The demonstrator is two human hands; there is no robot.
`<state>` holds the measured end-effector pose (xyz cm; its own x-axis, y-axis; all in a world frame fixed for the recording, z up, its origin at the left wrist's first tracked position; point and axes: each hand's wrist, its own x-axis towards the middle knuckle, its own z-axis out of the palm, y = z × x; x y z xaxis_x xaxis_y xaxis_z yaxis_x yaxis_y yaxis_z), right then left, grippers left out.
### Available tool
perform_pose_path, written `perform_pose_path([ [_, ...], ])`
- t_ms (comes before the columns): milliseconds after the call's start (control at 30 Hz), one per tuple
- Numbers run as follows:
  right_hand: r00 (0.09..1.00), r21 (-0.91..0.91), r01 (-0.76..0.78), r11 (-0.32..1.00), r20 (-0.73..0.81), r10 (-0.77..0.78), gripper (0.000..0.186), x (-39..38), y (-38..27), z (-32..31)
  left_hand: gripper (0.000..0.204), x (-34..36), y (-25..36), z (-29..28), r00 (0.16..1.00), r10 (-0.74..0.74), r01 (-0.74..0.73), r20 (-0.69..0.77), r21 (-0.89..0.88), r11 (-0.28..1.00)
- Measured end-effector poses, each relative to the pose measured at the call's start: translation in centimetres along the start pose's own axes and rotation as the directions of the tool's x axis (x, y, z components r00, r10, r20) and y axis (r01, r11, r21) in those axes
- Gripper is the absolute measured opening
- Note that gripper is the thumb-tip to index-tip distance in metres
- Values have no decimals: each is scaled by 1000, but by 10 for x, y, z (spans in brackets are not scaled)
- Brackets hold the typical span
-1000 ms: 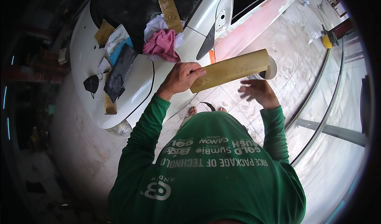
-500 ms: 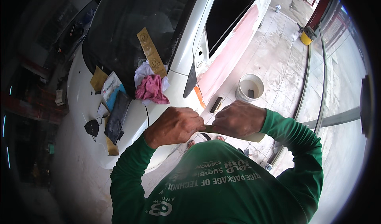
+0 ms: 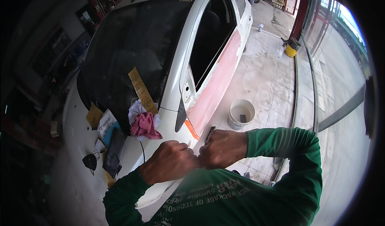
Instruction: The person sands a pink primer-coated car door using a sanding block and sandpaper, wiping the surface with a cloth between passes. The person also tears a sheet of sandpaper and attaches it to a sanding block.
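Observation:
Both hands are closed and meet knuckle to knuckle in front of my chest, beside the front of a white car [image 3: 170,126]. My left hand [image 3: 170,162] and my right hand [image 3: 222,148] grip a tan strip that looks like sandpaper, seen between them a moment earlier; the hands now mostly hide it. A similar gold-brown sandpaper strip [image 3: 140,87] lies on the windshield's lower edge. Beneath it are a pink rag [image 3: 146,126] and a white cloth [image 3: 135,109]. The car's door has a matte pink patch [image 3: 216,87], with an orange patch [image 3: 192,130] at its front lower corner.
On the hood lie a dark plastic sheet [image 3: 114,154], a black face mask [image 3: 90,161] and a brown paper piece [image 3: 94,116]. A white bucket [image 3: 236,124] stands on the tiled floor, near a dark block [image 3: 211,132]. Farther off is a yellow bucket [image 3: 290,51] by the glass wall.
My view has tilted up, showing more of the car and floor ahead. My hands have come closer together, and the tan strip has gone out of sight behind them.

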<state>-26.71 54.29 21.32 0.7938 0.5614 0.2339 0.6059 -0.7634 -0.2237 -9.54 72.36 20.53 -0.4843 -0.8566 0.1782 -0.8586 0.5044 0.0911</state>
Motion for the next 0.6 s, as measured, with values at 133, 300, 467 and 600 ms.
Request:
perform_pose_path([
  [133, 998, -82, 60, 995, 37, -57, 11, 0, -29, -49, 13, -1, 16, -40, 988, 57, -62, -147, -30, 998],
  [300, 993, -52, 38, 998, 117, -31, 21, -22, -38, -68, 7, -25, 11, -63, 991, 17, -32, -132, -115, 993],
  [467, 962, 44, -270, 962, 62, 267, 17, -77, -31, -75, 17, -117, -50, -70, 828, -551, 559, -106, 79, 825],
  [600, 992, -1, -115, 993, 55, 115, 17, -38, -9, -46, 40, -25, -13, -76, 957, -230, 244, -179, 62, 968],
])
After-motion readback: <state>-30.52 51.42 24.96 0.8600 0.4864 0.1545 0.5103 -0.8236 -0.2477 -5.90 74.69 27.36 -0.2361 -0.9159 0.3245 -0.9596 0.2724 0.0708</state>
